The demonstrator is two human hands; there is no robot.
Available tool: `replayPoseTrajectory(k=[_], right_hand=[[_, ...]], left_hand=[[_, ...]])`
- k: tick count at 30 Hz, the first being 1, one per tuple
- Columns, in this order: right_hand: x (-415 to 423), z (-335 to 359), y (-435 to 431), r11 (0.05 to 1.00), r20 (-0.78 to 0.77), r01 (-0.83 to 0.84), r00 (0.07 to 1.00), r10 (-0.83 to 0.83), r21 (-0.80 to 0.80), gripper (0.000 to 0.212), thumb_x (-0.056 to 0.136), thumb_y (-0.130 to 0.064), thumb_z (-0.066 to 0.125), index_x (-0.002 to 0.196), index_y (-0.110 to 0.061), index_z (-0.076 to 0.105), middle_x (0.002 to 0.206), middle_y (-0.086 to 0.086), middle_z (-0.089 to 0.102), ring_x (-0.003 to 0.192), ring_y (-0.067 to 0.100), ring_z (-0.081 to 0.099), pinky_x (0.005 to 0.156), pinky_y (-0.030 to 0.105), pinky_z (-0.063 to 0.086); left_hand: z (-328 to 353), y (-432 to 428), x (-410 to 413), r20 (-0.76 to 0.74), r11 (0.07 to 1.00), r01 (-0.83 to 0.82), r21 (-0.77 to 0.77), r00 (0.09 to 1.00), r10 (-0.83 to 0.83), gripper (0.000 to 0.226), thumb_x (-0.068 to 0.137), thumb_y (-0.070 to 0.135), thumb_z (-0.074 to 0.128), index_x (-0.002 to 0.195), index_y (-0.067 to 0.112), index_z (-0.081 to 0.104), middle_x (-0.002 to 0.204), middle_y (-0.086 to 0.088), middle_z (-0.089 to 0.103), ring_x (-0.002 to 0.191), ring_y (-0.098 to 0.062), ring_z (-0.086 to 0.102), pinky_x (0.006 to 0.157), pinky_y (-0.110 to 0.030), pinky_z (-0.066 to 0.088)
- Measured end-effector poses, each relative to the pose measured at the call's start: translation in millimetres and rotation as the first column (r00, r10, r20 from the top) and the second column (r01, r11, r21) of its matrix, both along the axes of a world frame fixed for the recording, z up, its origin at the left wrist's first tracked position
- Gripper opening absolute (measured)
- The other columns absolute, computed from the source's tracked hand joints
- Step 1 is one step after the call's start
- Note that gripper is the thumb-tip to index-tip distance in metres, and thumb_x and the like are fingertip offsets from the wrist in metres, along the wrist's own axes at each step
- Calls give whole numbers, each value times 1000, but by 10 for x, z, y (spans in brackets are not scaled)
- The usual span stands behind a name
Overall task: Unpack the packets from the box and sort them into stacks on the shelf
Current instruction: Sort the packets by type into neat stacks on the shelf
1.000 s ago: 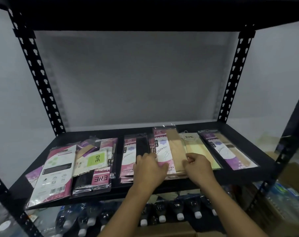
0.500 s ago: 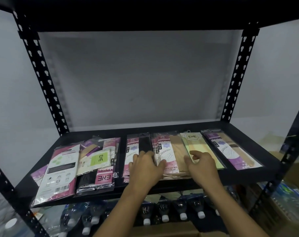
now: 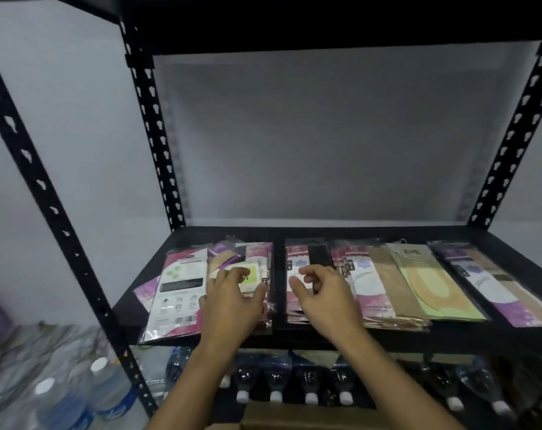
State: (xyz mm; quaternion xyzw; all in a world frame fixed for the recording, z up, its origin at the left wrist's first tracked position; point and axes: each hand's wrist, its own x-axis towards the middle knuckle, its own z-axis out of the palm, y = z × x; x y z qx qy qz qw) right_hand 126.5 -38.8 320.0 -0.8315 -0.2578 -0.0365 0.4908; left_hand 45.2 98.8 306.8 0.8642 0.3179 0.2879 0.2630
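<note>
Cardboard box (image 3: 294, 418): brown, matt; only its top edge showed at the bottom of the view, below the shelf.

Capped bottles (image 3: 275, 395): clear plastic, white caps toward the viewer, in a row on the level under the shelf. Further water bottles (image 3: 108, 392) stood low at the left, outside the frame.

Left hand (image 3: 232, 302): fingers spread wide, holding nothing, over the untidy stack; whether the fingertips touched it could not be told.

Right hand (image 3: 325, 299): fingers loosely curled, thumb out, holding nothing, above the black-and-pink stack.

Shelf (image 3: 130, 308): flat black matt board with a raised lip along the front.

Packets (image 3: 356, 283): long, flat, glossy film sleeves with printed card, lying lengthwise in lots across the shelf. From the left:
- pink-and-white packet (image 3: 176, 293), its near end overhanging the lip;
- untidy stack (image 3: 254, 271), sleeves askew, a green label on top;
- black-and-pink stack (image 3: 296, 259);
- tan stack (image 3: 383, 274), touching the one before;
- pale green packet (image 3: 431, 287), overlapping the tan;
- purple packet (image 3: 486, 283), just beside, running to the right edge of the view.

Open room: a bare strip of board between the untidy and black-and-pink stacks, the near left corner, and a band behind the packets.

Posts (image 3: 153, 135): black angle steel, punched with slots.

Wall (image 3: 310, 135): plain grey, behind.
</note>
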Motion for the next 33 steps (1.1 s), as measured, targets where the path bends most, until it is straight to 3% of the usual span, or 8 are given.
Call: replayPoseTrajectory(k=[6,11,16,20,23,25,28,33], right_hand=[[-220,-110,592,992,-16,-123,992,123,-19,34,85,-34,66,114,-15,63,103,-1,57,99,12,55,86,26,50],[-396,-193,1069,977,-30,-183,983,181,-113,41,85,-36,64,118,-13,61,111,3,57,103,16,56,90,28,48],[-534,-217,1363,931,-58,-269,963,263,-245,43,88,-21,59,129,-11,53,122,5,53,115,19,49,98,31,44],[-512,-200,1363,877,-33,-343,935,353,-337,55,84,2,55,135,-18,49,126,1,47,123,18,39,103,33,40],[-479,-224,1321,841,-2,-372,915,403,-393,68,83,8,53,141,-25,41,130,-5,42,126,15,33,107,30,35],[-455,-226,1284,837,9,-387,906,422,-386,66,85,6,53,141,-27,41,127,-7,42,124,13,33,106,27,33],[-405,-188,1193,850,18,-416,895,445,-323,58,89,-1,55,139,-27,42,115,-12,41,115,7,37,103,21,32],[-318,-122,1021,866,56,-449,880,471,-219,61,88,-8,62,136,-39,41,120,-21,39,113,-1,43,99,21,40]], left_hand=[[-46,481,-325,-22,992,-129,7,991,129,42,85,48,61,122,28,58,127,4,55,122,-21,45,100,-45,36],[-161,759,-617,-154,959,-282,26,947,283,56,83,48,60,133,25,48,135,-5,45,126,-28,36,102,-48,32],[-271,842,-739,-176,950,-291,-114,947,269,71,79,49,66,137,21,38,135,-10,40,127,-29,35,102,-46,36],[-264,942,-822,-138,943,-239,-232,968,211,75,72,45,77,134,21,41,127,-10,46,122,-28,44,100,-42,43],[-242,999,-894,-42,922,-196,-334,980,193,75,63,38,86,123,22,45,115,-4,59,101,-22,63,85,-41,54],[-205,1028,-918,61,858,-145,-493,978,200,73,67,22,87,126,17,44,106,0,66,91,-19,69,81,-41,57],[-111,1038,-936,285,668,65,-741,931,226,60,76,-2,78,128,9,49,100,-8,72,83,-28,74,78,-48,60],[85,1012,-1043,510,475,364,-801,831,223,45,82,-11,66,120,11,56,103,-14,74,92,-39,71,81,-52,57]])
